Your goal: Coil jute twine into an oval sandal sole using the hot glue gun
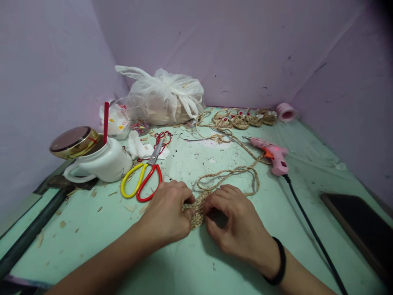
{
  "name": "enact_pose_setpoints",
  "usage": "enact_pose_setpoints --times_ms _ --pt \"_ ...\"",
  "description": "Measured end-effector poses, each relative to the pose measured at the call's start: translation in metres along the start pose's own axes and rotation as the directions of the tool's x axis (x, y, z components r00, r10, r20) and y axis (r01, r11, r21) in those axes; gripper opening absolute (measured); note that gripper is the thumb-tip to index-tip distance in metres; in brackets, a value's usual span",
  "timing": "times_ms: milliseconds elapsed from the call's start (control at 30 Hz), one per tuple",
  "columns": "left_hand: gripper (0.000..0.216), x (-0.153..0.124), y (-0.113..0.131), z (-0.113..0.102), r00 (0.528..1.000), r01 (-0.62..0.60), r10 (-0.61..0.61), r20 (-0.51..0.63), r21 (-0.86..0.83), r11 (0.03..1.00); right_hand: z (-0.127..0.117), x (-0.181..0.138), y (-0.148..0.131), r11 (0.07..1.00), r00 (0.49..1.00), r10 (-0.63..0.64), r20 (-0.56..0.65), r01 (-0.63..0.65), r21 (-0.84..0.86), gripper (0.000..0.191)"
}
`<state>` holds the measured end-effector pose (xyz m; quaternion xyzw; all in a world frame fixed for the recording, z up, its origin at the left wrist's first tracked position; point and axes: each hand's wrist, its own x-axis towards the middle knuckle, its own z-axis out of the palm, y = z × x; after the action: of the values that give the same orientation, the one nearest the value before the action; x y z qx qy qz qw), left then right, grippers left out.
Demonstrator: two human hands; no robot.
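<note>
A coiled piece of braided jute [198, 211] lies on the green tabletop between my hands. My left hand [172, 211] pinches its left side, thumb and fingers closed on the edge. On the opposite edge, my right hand [233, 221] has curled fingers and thumb closed on the braid, with a gap showing inside the curl. A loose tail of jute braid [227, 172] loops away behind my hands toward the back. Yellow-and-red handled scissors [149, 172] rest just beyond my left hand. The fingertips partly hide the coil.
At left stand a white mug [106, 162] with a lid and red straw, and a hammer [33, 229]. A pink glue gun [273, 153] trails its cord at right, near a dark phone [359, 233]. Behind are a white plastic bag [168, 98], jute pieces [239, 121] and a pink roll [285, 112].
</note>
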<state>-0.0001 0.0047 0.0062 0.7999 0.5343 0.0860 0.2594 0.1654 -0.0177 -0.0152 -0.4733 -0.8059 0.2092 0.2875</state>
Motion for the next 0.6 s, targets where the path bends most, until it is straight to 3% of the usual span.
enact_pose_setpoints --times_ms 133,200,267,367,467,600 --pt "0.006 0.002 0.001 0.0 1.0 0.003 -0.003 0.006 0.019 1.0 0.003 0.005 0.001 0.99 0.991 0.117 -0.059 -0.112 0.081 0.012" --pt "0.005 0.002 0.001 0.001 1.0 0.008 -0.009 0.007 0.006 1.0 0.001 0.007 0.004 0.958 0.98 0.193 -0.051 -0.178 0.224 0.015" --pt "0.005 0.002 -0.001 0.0 1.0 0.016 -0.016 0.004 -0.008 1.0 -0.004 0.009 0.01 0.867 0.958 0.281 -0.059 -0.227 0.444 0.02" --pt "0.008 0.001 -0.005 -0.002 1.0 0.002 -0.001 0.022 -0.045 0.999 -0.016 0.009 0.02 0.749 0.879 0.419 -0.227 -0.193 0.634 0.02" --pt "0.023 0.001 -0.007 -0.005 0.999 0.003 0.002 0.045 -0.114 0.993 -0.029 0.007 0.028 0.76 0.781 0.502 -0.371 -0.193 0.621 0.016" --pt "0.028 0.001 0.0 -0.002 0.997 0.067 -0.069 -0.032 -0.064 0.996 -0.039 0.006 0.031 0.793 0.744 0.522 -0.416 -0.244 0.559 0.016"
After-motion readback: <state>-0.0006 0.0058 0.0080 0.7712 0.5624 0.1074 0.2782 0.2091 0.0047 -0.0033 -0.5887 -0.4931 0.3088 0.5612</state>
